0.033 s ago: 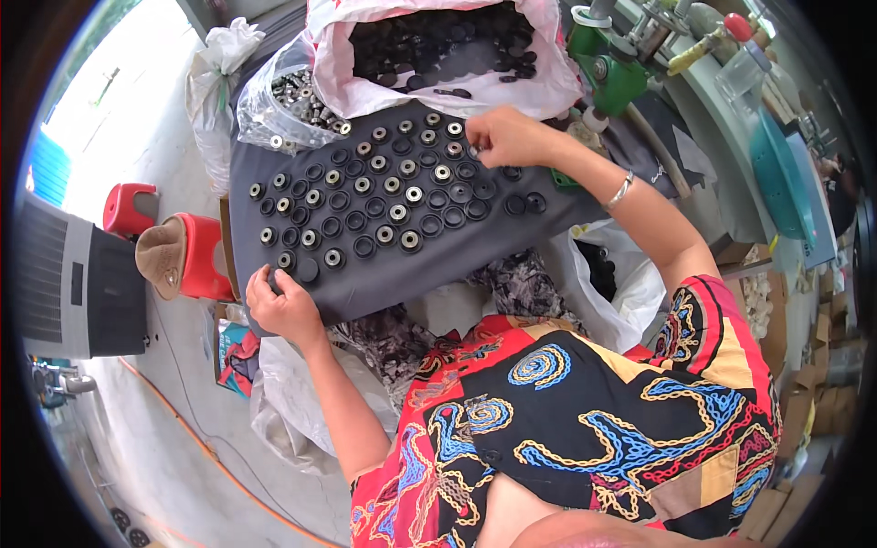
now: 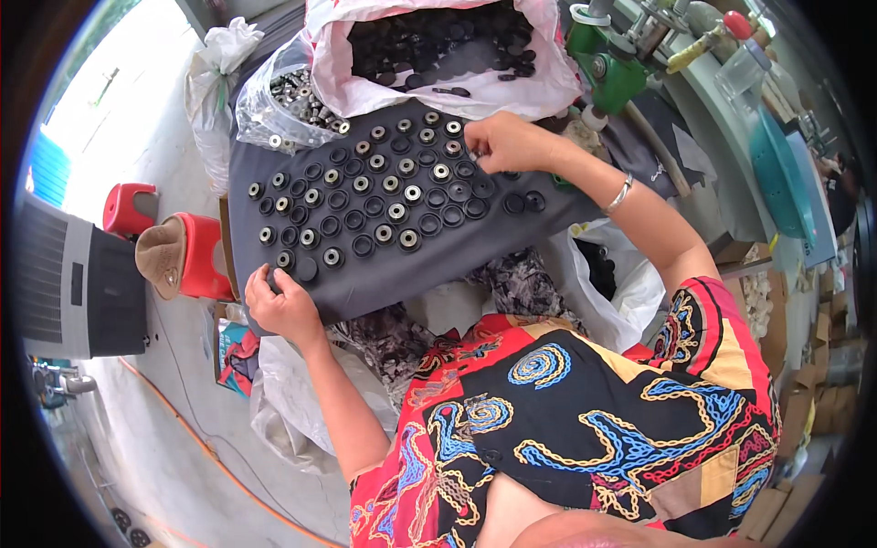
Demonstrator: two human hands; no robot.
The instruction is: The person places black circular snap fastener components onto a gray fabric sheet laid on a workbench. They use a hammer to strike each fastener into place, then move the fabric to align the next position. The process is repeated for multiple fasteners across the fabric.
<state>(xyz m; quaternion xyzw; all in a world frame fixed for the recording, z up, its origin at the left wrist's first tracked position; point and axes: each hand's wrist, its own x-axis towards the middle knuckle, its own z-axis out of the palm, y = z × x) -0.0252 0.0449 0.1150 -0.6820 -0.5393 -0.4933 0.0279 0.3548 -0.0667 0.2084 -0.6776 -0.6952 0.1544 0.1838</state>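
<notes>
Rows of black rings [image 2: 364,245] lie on the dark cloth of the table [image 2: 365,290]. Many of them have a small silver bearing [image 2: 408,239] seated in the middle. At the right end of the far rows, my right hand [image 2: 512,143] is pinched just above the rings. A bit of silvery metal shows under its fingertips, apparently a small bearing, mostly hidden by the fingers. My left hand [image 2: 283,304] rests at the near left edge of the table with its fingers loosely apart, next to a flat black disc [image 2: 306,268]. Nothing shows in it.
A white sack [image 2: 333,68] of black round parts lies open at the back, beside a clear bag [image 2: 260,119] of metal bearings. Green machinery [image 2: 610,78] stands at the back right. Red stools [image 2: 206,260] are to the left, and a white bag [image 2: 635,297] hangs by my right side.
</notes>
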